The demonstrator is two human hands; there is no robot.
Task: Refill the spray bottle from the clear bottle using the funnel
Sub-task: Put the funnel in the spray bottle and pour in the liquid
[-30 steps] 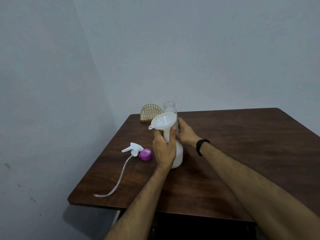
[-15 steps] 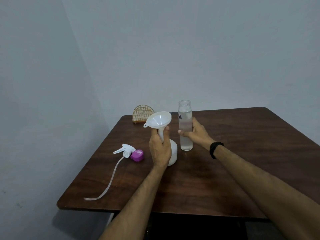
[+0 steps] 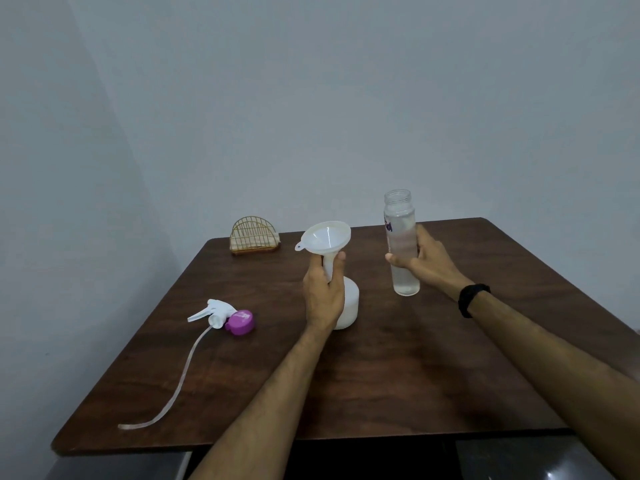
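The white opaque plastic spray bottle [image 3: 348, 306] stands upright on the dark wooden table [image 3: 398, 368], its trigger head removed. A white translucent funnel [image 3: 326, 238] sits in its neck. Your left hand [image 3: 323, 292] wraps around that neck, just below the funnel bowl. Your right hand [image 3: 424, 261] grips the clear uncapped bottle [image 3: 400, 237], upright, partly filled with clear liquid. The white trigger sprayer [image 3: 211, 311] and purple cap [image 3: 239, 322] lie left of your left hand.

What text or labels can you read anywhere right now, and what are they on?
Clear bottle, held in the right hand: purple print near its shoulder, too blurred and cut off to read.
Purple cap beside the spray head: faint pale marking on top, unreadable.
Nothing else carries text.
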